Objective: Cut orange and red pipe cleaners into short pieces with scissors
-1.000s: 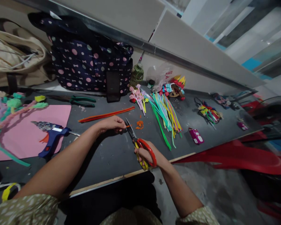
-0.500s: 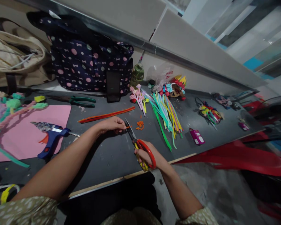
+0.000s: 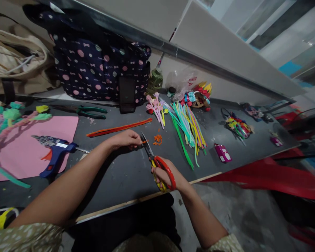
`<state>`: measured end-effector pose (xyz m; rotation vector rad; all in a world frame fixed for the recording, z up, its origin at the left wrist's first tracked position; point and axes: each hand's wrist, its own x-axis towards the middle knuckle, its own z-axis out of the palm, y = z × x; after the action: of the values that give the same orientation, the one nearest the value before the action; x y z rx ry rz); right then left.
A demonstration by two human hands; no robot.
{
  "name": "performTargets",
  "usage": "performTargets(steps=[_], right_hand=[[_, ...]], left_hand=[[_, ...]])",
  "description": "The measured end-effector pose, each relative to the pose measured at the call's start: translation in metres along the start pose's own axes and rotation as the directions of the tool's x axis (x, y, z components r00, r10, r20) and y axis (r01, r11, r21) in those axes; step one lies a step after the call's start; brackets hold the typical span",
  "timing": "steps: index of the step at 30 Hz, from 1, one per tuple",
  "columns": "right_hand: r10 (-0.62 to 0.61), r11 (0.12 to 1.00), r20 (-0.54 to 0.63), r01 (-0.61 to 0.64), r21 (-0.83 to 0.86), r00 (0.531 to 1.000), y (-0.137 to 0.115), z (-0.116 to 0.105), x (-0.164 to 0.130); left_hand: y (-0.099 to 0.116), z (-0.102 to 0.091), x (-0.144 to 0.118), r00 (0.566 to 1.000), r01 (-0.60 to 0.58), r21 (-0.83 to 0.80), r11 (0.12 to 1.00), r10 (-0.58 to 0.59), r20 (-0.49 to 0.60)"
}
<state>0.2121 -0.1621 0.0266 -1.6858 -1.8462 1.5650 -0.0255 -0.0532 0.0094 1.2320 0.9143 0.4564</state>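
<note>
Near edge of the desk [image 3: 115, 182]: the right hand [image 3: 164, 175] is clenched through the red and yellow handles of the scissors [image 3: 157, 162], blades pointing away toward the desk's middle. Just beyond, the left hand [image 3: 124, 139] pinches a short orange pipe-cleaner stub [image 3: 145, 141] between thumb and fingertips, its free end touching the blades.

Judgement: the stub is short, so the left fingertips sit close to the cutting line. They should stay behind the blades, the stub held square across them and cut near the pivot, so the wire does not slip.

Cut orange bits [image 3: 156, 139] lie just beyond the blade tips. Further in, long orange stems [image 3: 119, 128] lie flat, and a bundle of coloured stems [image 3: 187, 129] lies toward the right. At the left edge a glue gun [image 3: 55, 154] rests on a pink sheet [image 3: 28, 147]. A spotted bag [image 3: 99, 70] stands at the far edge.
</note>
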Motion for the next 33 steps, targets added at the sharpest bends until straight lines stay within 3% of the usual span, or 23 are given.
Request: performTargets(steps=[5,11,19,24,27,29,33], right_hand=[[0.033,0.998,0.013,-0.034,0.054,0.999,-0.001,0.002,0.001],[0.171,0.972,0.037,-0.175,0.159,0.984,-0.006,0.006,0.001],[0.08,0.974,0.003,-0.079,0.214,0.997,0.008,0.017,0.005],[0.049,0.963,-0.066,-0.03,0.266,0.997,0.012,0.013,0.002],[0.036,0.982,-0.149,-0.008,0.189,0.988,0.012,0.003,-0.003],[0.005,0.997,-0.209,0.011,0.074,0.978,0.012,-0.005,-0.008],[-0.177,0.971,-0.331,0.108,-0.215,0.927,0.014,-0.015,-0.019]], left_hand=[[-0.003,0.001,0.003,1.0,0.014,0.02,1.0,-0.013,-0.017],[-0.004,0.004,0.005,0.999,0.006,0.015,1.0,-0.006,-0.045],[-0.002,0.008,0.005,0.994,0.03,0.015,0.999,-0.028,-0.102],[0.003,-0.005,0.0,0.983,-0.012,0.04,0.999,0.019,-0.181],[0.003,-0.02,-0.008,0.939,-0.031,0.11,0.993,0.067,-0.339],[0.001,-0.028,-0.012,0.917,-0.037,0.135,0.99,0.088,-0.389],[-0.004,-0.032,-0.01,0.888,0.004,0.206,0.979,0.091,-0.45]])
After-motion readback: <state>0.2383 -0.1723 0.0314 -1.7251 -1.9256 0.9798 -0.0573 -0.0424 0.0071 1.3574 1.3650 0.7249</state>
